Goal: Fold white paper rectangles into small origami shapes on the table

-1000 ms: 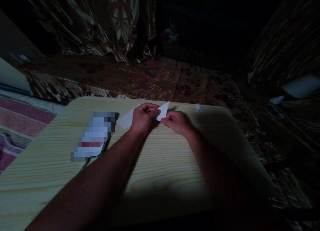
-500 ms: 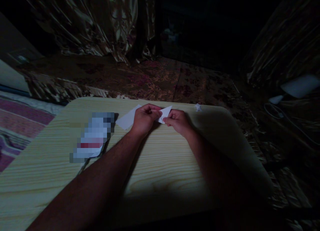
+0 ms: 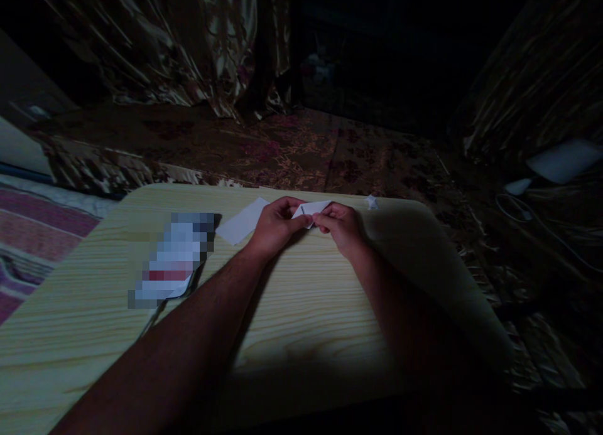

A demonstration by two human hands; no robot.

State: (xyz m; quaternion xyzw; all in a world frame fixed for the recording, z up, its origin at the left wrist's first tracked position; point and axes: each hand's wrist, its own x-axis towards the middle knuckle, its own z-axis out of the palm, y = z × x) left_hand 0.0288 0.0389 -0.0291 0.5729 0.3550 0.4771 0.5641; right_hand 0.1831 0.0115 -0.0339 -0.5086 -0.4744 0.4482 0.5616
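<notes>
A small folded piece of white paper [image 3: 313,208] is held between both hands just above the far half of the table. My left hand [image 3: 279,225] pinches its left side, thumb in front and fingers behind. On the right, my right hand [image 3: 340,226] grips the paper with thumb and bent fingers, close to the left thumb. A dark crease or line shows on the paper's left part. Partly behind my left hand lies a flat white sheet of paper [image 3: 241,221]. A small white folded paper star [image 3: 372,202] rests near the table's far edge, right of my right hand.
The pale wooden table [image 3: 301,309] has rounded far corners. A blurred-out phone-like object [image 3: 172,259] with a cable lies left of my left forearm. Beyond stand a patterned cloth surface [image 3: 292,149] and curtains [image 3: 221,46]. A white device [image 3: 563,162] with a cord sits at right.
The folded paper has been turned between my hands: its pointed tip now lies toward the right, and its top edge is nearly level. My left thumb has shifted lower on it.
</notes>
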